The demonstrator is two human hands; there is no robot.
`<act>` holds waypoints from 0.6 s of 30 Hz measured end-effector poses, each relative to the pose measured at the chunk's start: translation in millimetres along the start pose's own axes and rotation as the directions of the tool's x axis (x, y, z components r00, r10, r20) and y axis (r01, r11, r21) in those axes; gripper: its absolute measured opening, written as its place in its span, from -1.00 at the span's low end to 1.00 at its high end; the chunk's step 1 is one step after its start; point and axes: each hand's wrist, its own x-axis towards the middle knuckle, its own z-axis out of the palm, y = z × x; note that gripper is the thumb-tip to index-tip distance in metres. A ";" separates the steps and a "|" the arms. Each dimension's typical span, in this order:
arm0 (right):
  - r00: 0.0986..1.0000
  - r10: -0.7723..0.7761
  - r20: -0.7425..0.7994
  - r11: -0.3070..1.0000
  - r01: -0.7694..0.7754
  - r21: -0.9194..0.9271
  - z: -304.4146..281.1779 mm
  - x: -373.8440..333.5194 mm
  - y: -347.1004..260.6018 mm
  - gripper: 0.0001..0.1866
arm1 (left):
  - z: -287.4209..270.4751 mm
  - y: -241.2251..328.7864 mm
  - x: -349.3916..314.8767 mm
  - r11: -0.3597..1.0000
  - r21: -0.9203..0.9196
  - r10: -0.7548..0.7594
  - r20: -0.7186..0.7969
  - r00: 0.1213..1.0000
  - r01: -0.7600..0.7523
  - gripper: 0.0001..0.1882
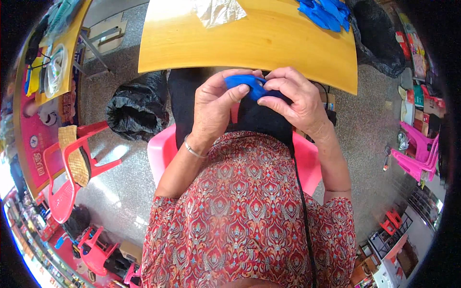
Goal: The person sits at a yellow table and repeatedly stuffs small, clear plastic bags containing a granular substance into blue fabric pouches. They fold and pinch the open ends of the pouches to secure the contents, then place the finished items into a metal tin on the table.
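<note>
Just in front of the table's near edge, both my hands hold a small piece of blue fabric (240, 80) over my lap. My left hand (213, 98) pinches its left part, with the thumb lying on top. The fingers and thumb of my right hand (297, 96) close on its right end. A small pale spot shows on the fabric between the hands; I cannot make out what it is. More blue fabric pieces (326, 13) lie in a heap at the table's far right. A crumpled clear plastic bag (218, 10) rests near the far edge.
The yellow wooden table (249, 45) stands ahead of me. A black bin bag (137, 108) sits open on the floor to the left, and another black bag (379, 41) is beyond the table's right side. Pink plastic chairs (65, 199) stand to the left, magenta ones (420, 151) to the right.
</note>
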 end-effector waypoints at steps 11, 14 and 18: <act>0.985 0.045 -0.164 0.999 -0.040 0.030 -1.4 -12.5 -7.0 -0.72 | 15.5 -9.3 -0.5 0.991 -0.136 -0.014 -0.033 0.999 0.010 -0.74; 0.947 0.018 -0.320 0.995 0.014 0.097 5.8 -14.6 -3.6 -0.66 | 20.1 -4.9 -0.5 0.987 -0.159 -0.039 -0.038 0.999 0.033 -0.73; 0.979 0.035 -0.199 0.995 -0.015 0.100 4.0 -10.4 -9.0 -0.60 | 22.4 3.6 -1.6 0.966 -0.236 -0.124 -0.046 0.991 0.109 -0.73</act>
